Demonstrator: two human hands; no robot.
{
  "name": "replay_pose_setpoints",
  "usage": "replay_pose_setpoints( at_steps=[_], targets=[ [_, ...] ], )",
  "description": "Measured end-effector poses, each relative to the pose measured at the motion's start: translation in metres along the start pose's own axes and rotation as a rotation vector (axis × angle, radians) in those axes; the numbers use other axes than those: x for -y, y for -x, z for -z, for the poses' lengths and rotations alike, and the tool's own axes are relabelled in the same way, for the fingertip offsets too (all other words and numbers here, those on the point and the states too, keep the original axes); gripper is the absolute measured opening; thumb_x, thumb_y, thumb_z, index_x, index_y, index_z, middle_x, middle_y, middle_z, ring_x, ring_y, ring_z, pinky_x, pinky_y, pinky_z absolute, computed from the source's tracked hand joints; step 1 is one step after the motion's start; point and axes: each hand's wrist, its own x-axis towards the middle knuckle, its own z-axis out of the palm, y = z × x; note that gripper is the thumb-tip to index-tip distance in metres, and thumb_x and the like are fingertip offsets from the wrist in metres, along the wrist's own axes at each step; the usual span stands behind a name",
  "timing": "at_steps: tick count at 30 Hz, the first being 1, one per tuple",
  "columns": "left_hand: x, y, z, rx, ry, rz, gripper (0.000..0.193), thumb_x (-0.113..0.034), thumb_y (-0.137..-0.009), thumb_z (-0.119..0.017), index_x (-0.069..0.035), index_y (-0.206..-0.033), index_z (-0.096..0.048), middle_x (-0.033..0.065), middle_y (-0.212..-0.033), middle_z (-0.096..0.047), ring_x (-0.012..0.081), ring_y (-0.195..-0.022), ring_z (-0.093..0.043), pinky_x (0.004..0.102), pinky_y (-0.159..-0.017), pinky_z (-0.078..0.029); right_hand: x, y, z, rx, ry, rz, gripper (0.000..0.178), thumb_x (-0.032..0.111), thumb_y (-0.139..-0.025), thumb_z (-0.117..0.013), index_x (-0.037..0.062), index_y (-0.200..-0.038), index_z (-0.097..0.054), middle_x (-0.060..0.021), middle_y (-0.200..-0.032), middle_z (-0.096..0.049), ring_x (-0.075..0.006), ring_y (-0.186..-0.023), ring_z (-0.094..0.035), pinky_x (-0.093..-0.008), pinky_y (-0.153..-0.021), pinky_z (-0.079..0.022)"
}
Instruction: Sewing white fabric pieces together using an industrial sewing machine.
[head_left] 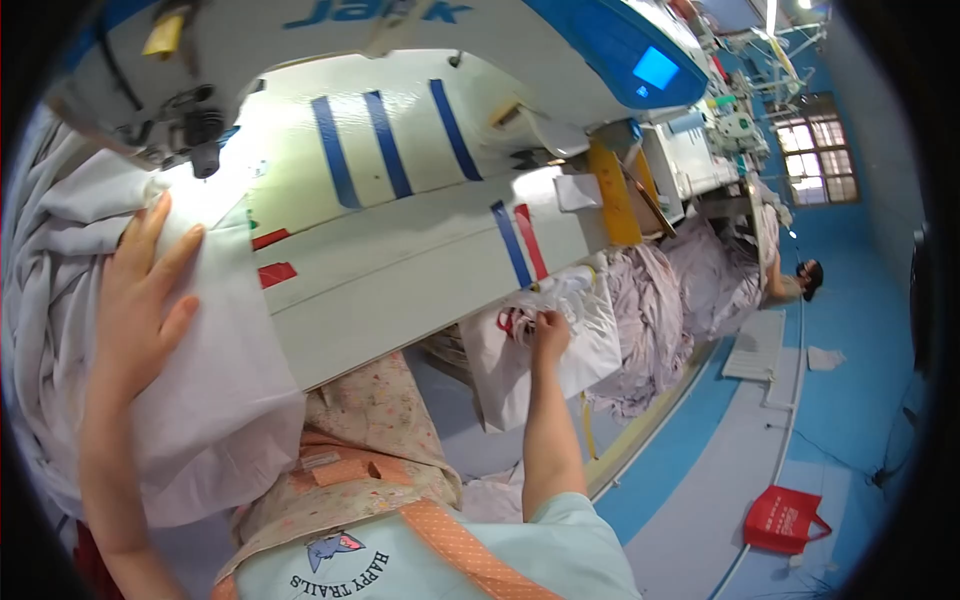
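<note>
My left hand (145, 310) lies flat with its fingers spread on a white cloth (225, 390), just in front of the sewing machine's needle area (200, 140). The cloth drapes off the table's near edge, with grey-white folds (60, 220) bunched on its left. My right arm stretches out to a white bag (510, 380) hanging at the table's front edge. At the bag's mouth my right hand (552, 335) has its fingers curled in among tangled white strips (570, 290), some with red. Its fingertips are partly hidden, so what they grip is unclear.
Blue and red tape strips mark the machine bed and white table (400, 290). A yellow holder (612, 190) stands at the table's right end. Beyond it lie heaped pale fabrics (650, 320) and another person (795, 280) at work. A red bag (785, 520) rests on the floor.
</note>
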Motion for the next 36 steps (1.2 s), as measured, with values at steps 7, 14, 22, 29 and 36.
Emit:
replay_pose_setpoints(
  at_steps=[7, 14, 22, 29, 36],
  targets=[
    [0.011, 0.009, -0.002, -0.175, 0.088, -0.131, 0.053, -0.013, -0.07, -0.066, -0.007, -0.122, -0.057, 0.0144, -0.135, -0.047, 0.0335, -0.129, -0.039, 0.0439, -0.106, -0.031, 0.053, -0.026, 0.108, -0.294, -0.685, -0.019, 0.014, 0.011, -0.09, -0.054, 0.0017, -0.087, -0.064, -0.002, -0.072, -0.06, -0.0084, -0.058, -0.052, -0.0216, -0.051, -0.041],
    [-0.092, 0.015, 0.033, -0.206, 0.643, -0.457, 0.041, -0.021, -0.081, -0.067, -0.002, -0.116, -0.059, 0.0118, -0.115, -0.06, 0.0303, -0.112, -0.055, 0.0442, -0.097, -0.043, 0.255, 0.074, 0.207, 0.879, -0.677, 0.881, 0.028, -0.012, -0.068, -0.056, 0.0007, -0.091, -0.065, -0.0044, -0.07, -0.06, -0.017, -0.065, -0.061, -0.0259, -0.059, -0.048],
    [-0.057, 0.049, 0.043, 0.441, 1.002, 0.173, 0.029, -0.03, -0.09, -0.059, -0.007, -0.107, -0.064, 0.007, -0.079, -0.063, 0.0166, -0.072, -0.058, 0.0309, -0.068, -0.047, 0.372, 0.099, 0.191, 1.372, -0.472, 1.072, 0.007, 0.006, -0.081, -0.068, 0.0029, -0.087, -0.068, -0.0086, -0.075, -0.065, -0.0134, -0.063, -0.059, -0.0261, -0.057, -0.045],
    [0.02, 0.001, 0.055, 0.244, 1.05, 0.262, 0.019, -0.022, -0.091, -0.058, -0.005, -0.093, -0.064, -0.0001, -0.069, -0.055, 0.0088, -0.065, -0.046, 0.0268, -0.059, -0.039, 0.428, 0.071, 0.136, 1.395, -0.656, 0.634, 0.017, 0.017, -0.088, -0.064, 0.0008, -0.087, -0.067, 0.0039, -0.065, -0.052, -0.0045, -0.059, -0.045, -0.0227, -0.052, -0.035],
    [0.025, 0.001, 0.049, -0.381, 0.481, -0.176, 0.021, -0.016, -0.092, -0.054, -0.003, -0.107, -0.061, 0.0128, -0.103, -0.061, 0.027, -0.088, -0.061, 0.0337, -0.084, -0.048, 0.434, 0.08, 0.137, 1.31, -0.468, 0.676, 0.011, 0.012, -0.087, -0.064, 0.0022, -0.084, -0.067, 0.0044, -0.065, -0.053, -0.0023, -0.059, -0.044, -0.0204, -0.052, -0.034]
  ],
)
